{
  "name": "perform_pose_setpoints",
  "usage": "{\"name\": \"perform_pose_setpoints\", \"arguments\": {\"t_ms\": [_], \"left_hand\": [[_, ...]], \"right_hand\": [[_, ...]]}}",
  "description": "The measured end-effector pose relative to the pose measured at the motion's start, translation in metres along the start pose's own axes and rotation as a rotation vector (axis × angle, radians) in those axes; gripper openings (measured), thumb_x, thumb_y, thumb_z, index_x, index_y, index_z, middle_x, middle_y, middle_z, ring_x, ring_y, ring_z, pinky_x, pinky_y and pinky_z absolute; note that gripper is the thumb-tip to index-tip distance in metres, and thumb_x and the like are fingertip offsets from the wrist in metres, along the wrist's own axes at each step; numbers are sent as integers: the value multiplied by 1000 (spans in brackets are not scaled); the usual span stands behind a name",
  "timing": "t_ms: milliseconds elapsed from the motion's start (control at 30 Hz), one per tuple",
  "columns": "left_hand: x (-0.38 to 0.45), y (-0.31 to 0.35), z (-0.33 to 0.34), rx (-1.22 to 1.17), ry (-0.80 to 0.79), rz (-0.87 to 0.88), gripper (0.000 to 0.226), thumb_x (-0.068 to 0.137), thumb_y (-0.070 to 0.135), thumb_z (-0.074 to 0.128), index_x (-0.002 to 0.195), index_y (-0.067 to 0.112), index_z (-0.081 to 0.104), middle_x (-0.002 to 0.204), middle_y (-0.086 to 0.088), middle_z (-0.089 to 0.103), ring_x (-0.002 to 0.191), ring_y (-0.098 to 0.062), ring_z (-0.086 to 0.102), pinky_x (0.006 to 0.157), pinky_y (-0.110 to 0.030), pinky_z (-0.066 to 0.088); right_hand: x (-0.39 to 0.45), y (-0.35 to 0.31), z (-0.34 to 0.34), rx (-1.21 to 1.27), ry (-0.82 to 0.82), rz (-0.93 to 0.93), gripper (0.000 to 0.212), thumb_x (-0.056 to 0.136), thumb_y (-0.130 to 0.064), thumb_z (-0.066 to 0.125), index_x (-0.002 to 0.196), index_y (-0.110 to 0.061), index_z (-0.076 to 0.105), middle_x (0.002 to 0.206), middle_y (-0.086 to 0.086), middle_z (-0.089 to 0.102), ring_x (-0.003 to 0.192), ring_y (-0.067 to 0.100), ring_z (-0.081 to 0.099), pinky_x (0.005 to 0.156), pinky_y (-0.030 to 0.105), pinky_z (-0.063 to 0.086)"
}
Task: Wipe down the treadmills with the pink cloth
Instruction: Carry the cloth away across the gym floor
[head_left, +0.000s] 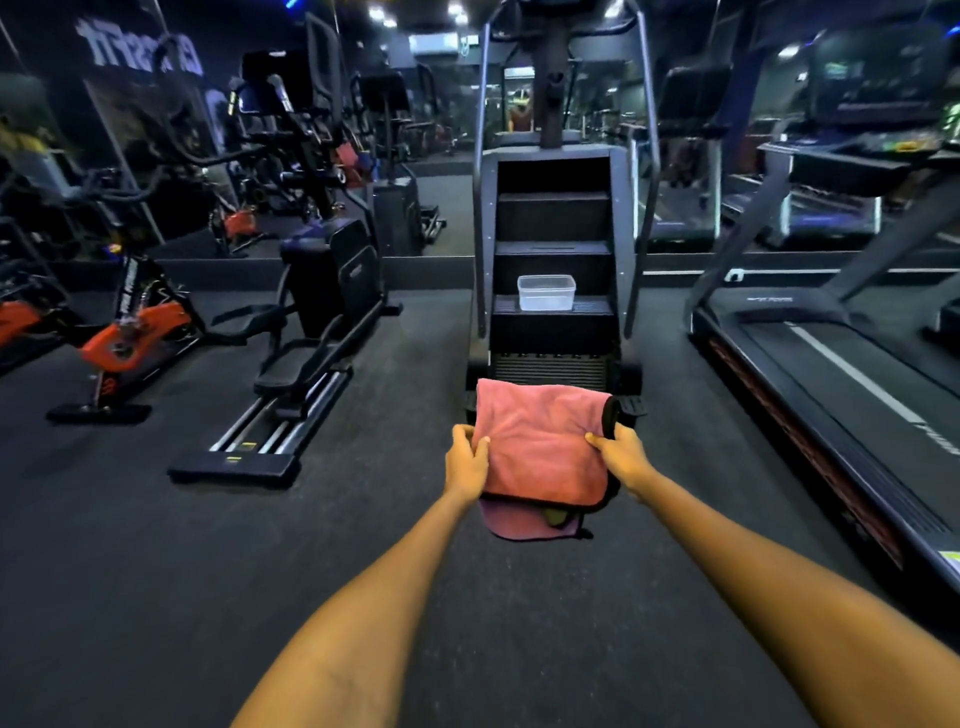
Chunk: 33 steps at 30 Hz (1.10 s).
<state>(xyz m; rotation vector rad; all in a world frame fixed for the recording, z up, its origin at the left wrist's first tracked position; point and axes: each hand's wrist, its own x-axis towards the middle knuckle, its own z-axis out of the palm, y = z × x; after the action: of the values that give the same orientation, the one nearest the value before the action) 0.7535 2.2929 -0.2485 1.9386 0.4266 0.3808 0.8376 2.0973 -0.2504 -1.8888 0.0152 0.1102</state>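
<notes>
Head view: held pink cloth (540, 447) folded, pinched at both side edges by left hand (466, 460) and right hand (621, 454), before stair climber (553, 218), beside treadmill (841, 374).

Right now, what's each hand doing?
Left hand: grips the left edge of the pink cloth.
Right hand: pinches the cloth's right edge.

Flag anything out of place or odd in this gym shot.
One thing: a clear plastic container sits on a step of the stair climber, an odd spot for it. Both hands hold the pink cloth; nothing looks spilled or damaged.
</notes>
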Motion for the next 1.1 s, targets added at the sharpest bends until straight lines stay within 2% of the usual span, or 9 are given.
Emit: {"name": "perform_pose_setpoints", "arguments": {"t_ms": [67,167,367,500,567,667,767,933,1100], "left_hand": [[27,-1,13,-7,-10,56,23,96,11,47,116,4,39,99,-9,53,87,-21,50,65,-24,30],[86,0,36,19,-37,114,17,95,8,45,104,15,32,90,-7,49,80,-22,48,60,-26,27],[214,8,88,65,-64,150,14,92,-1,40,87,12,40,84,-8,50,76,-21,46,61,-26,27],[287,9,122,32,-95,176,26,90,-7,39,83,13,52,95,-13,61,88,-18,51,78,-24,37],[320,7,137,35,-133,154,25,91,-6,40,87,13,57,103,-12,63,94,-19,53,86,-25,38],[383,7,164,47,-205,137,17,90,2,50,103,7,60,116,-11,59,108,-25,53,90,-24,37],[443,4,187,116,-261,144,30,87,10,59,117,11,56,126,-7,53,114,-23,51,93,-27,38],[550,4,233,113,-259,131,34,86,8,60,119,14,55,129,-6,53,115,-22,51,92,-24,38],[664,19,262,113,-237,98,34,86,7,59,119,15,56,130,-7,52,117,-25,50,99,-35,41]], "right_hand": [[30,3,1,6,28,2,36,89,-5,58,126,-2,56,124,16,59,115,30,54,100,40,42],[90,4,4,30,48,20,33,89,-4,58,122,0,58,120,15,60,112,31,55,97,38,44],[220,-6,5,63,61,30,33,89,-8,60,121,-2,59,119,15,61,110,30,56,95,39,46],[294,-17,3,33,77,25,33,88,-8,60,120,0,59,118,16,62,109,31,57,94,40,46],[328,-17,2,20,79,38,31,88,-9,60,118,0,60,117,17,63,108,31,57,94,41,46],[390,-21,2,29,99,44,30,88,-9,61,116,-1,62,115,17,63,107,31,58,92,38,47],[450,-23,6,31,105,57,30,88,-10,60,117,-1,61,115,16,63,107,31,57,90,35,45],[566,-28,13,29,117,60,32,87,-9,61,118,-2,61,118,16,63,109,30,57,89,32,44],[676,-56,24,44,112,70,33,88,-9,60,121,-4,60,118,14,62,110,30,55,90,32,43]]}}
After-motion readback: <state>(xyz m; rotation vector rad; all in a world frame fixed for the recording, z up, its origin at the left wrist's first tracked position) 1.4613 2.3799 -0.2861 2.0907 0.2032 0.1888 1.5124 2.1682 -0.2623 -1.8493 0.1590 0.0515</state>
